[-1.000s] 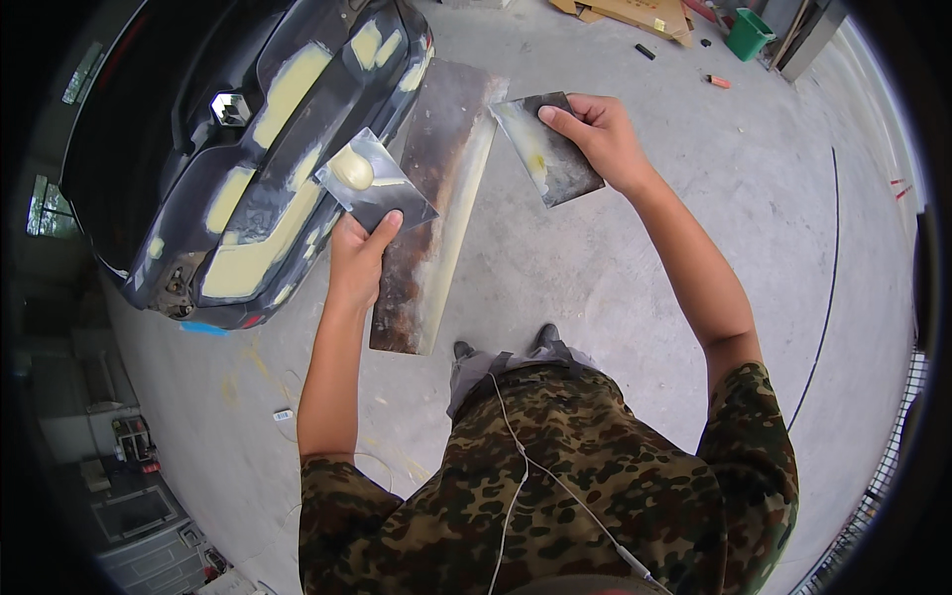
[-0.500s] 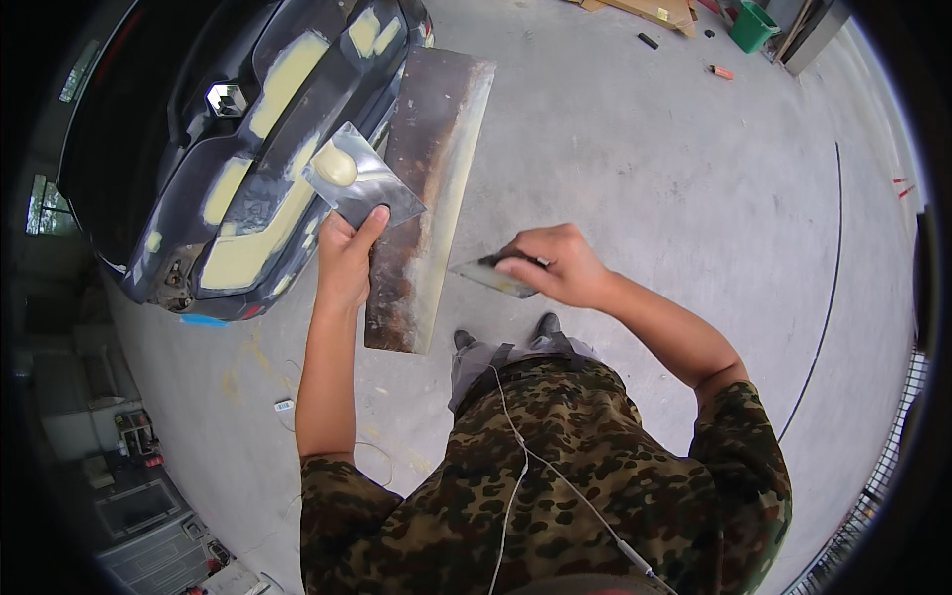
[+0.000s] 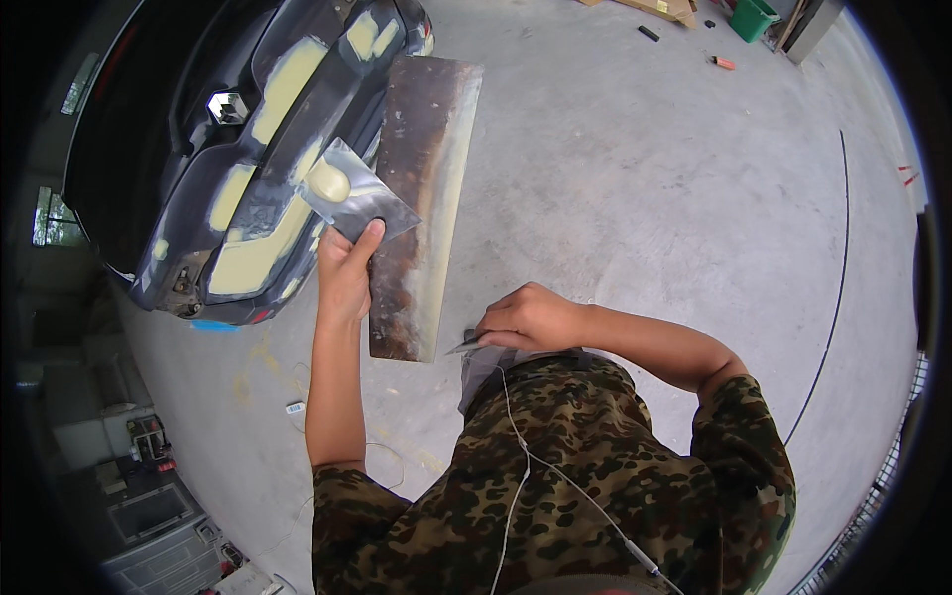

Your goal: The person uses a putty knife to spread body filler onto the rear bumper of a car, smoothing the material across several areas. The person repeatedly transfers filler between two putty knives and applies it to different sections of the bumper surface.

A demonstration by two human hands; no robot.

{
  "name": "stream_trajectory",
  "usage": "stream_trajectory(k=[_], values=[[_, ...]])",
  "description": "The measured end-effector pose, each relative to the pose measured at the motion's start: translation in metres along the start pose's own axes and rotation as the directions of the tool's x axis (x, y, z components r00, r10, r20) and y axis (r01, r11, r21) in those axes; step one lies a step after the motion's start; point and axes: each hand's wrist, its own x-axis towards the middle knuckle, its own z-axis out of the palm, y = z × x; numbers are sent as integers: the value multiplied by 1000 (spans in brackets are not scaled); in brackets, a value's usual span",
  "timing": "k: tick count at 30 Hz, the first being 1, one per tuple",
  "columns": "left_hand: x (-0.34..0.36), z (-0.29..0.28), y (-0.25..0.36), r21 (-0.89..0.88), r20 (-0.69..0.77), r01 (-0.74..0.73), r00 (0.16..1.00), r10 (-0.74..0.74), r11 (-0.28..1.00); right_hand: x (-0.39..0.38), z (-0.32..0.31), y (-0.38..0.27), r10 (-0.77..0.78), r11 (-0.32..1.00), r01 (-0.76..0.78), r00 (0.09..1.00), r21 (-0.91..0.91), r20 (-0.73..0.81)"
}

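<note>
My left hand (image 3: 346,276) grips a flat square metal plate (image 3: 385,203) by its lower corner, thumb on top. A round dollop of cream-coloured filler (image 3: 328,182) sits near the plate's far left corner. Close to my waist, my right hand (image 3: 535,317) is closed around a putty knife (image 3: 462,344); its thin blade points left and most of its handle is hidden by my fingers. Between the hands lies a long brown-stained board (image 3: 407,248) with a pale strip along its right side. Beyond the left hand stands a dark car bumper (image 3: 327,109) with pale filler patches.
A green bucket (image 3: 754,20) stands at the far right beside a post. A small orange object (image 3: 723,62) and a black one (image 3: 649,34) lie on the grey floor. Cardboard (image 3: 664,10) rests at the top. Equipment (image 3: 149,506) lines the lower left.
My right hand has come down and nearer to my body with the putty knife, turning its blade more edge-on. My left hand with the metal plate has barely shifted.
</note>
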Motion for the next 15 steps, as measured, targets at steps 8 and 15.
stream_trajectory(k=[8, 15], values=[[-1, 9, 8, -7, -16, -1, 1000, 1, 1000, 24, -130, 62, 410, 841, -126, 782, 525, -469], [-1, 7, 8, 7, -18, 1, 1000, -1, 1000, 0, 10, 12, -92, 996, 90, 988, 19, 126]])
